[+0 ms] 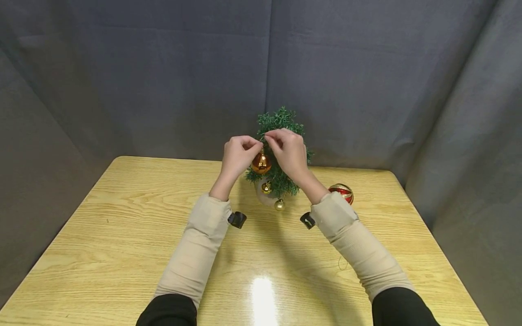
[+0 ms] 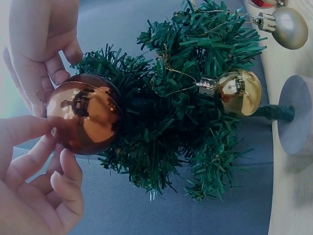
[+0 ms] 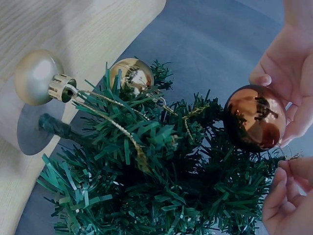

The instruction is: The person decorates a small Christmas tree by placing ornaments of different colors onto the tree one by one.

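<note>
A shiny copper Christmas ball [image 1: 261, 164] hangs at the upper front of a small artificial Christmas tree [image 1: 282, 118]. My left hand [image 1: 238, 155] pinches it at its top, thumb and fingertips together; the ball hides its cap in the left wrist view. Just right of that, my right hand [image 1: 291, 151] pinches the thin hanging string [image 3: 288, 149] beside the upper branches. Lower on the tree hang a shiny gold ball [image 2: 240, 93] and a matte gold ball [image 3: 39, 77], both on gold cords.
A red and gold striped ball [image 1: 342, 192] lies on the wooden table [image 1: 134, 226], right of the tree and partly behind the right forearm. Near that forearm lies a thin loop of string [image 1: 343, 263]. Grey curtains [image 1: 183, 81] stand behind the table.
</note>
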Demonstrator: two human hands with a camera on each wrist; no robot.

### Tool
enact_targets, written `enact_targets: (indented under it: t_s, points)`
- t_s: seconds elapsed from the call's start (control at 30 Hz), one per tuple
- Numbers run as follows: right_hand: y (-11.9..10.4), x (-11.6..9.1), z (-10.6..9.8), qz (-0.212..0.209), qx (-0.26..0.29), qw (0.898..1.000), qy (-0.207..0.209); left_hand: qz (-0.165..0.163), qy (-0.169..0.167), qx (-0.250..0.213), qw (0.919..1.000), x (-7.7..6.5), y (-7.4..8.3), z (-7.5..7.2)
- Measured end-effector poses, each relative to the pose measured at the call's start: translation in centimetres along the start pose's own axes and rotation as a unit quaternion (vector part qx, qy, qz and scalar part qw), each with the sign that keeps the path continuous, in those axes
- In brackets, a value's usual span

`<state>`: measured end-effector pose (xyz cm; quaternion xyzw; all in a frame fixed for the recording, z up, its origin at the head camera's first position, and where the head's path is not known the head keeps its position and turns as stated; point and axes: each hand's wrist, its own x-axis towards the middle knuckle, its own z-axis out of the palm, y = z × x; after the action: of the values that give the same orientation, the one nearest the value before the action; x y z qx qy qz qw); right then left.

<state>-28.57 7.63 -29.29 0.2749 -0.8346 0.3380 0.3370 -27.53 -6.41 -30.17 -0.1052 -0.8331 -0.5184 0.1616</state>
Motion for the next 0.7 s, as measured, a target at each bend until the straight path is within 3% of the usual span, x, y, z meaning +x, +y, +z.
enact_targets:
  t_s: [0.47, 0.7]
  points:
    - [-0.2, 0.2, -0.2, 0.048, -0.011, 0.998, -0.028, -0.018, 0.027, 0.008, 0.9994, 0.9, 0.1, 0.3]
    - [-0.3, 0.4, -0.3, 0.075, -0.025, 0.996, -0.047, -0.023, 0.007, 0.033, 0.9992, 1.3, 0.3, 0.1]
